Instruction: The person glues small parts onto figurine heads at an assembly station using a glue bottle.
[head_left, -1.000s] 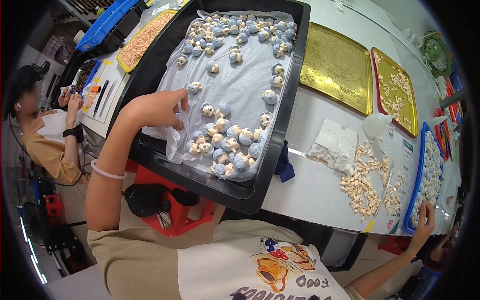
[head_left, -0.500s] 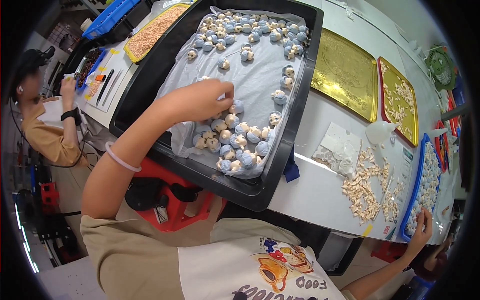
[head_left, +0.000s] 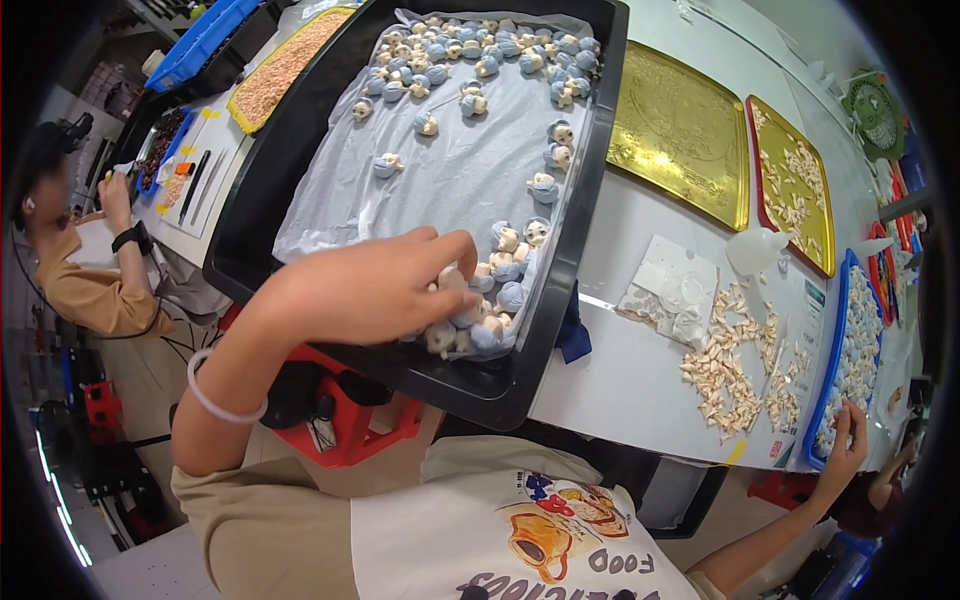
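My left hand [head_left: 385,285] is inside the large black tray [head_left: 480,395], above the near cluster of small doll heads [head_left: 510,297] with pale faces and blue-grey hair. Its thumb and forefinger curve round one doll head [head_left: 453,283], which they partly hide. More doll heads [head_left: 430,60] crowd the far end of the tray's white paper lining [head_left: 330,190]. At the far right, my right hand [head_left: 845,450] is by the near end of a blue tray [head_left: 812,455] full of small white and pale-blue pieces. Its fingers are bent together; whatever they may hold is too small to make out.
On the white table stand a gold tray [head_left: 680,130], a red-rimmed tray [head_left: 765,180] of cream pieces, a white squeeze bottle [head_left: 752,250] and a heap of cream pieces [head_left: 720,385]. Below is a red stool [head_left: 350,435]. A person [head_left: 90,260] sits at the left.
My left hand has come nearer and down from the tray's middle to the near cluster, uncovering a lone doll head. My right hand has barely moved. The whole view has shifted slightly.
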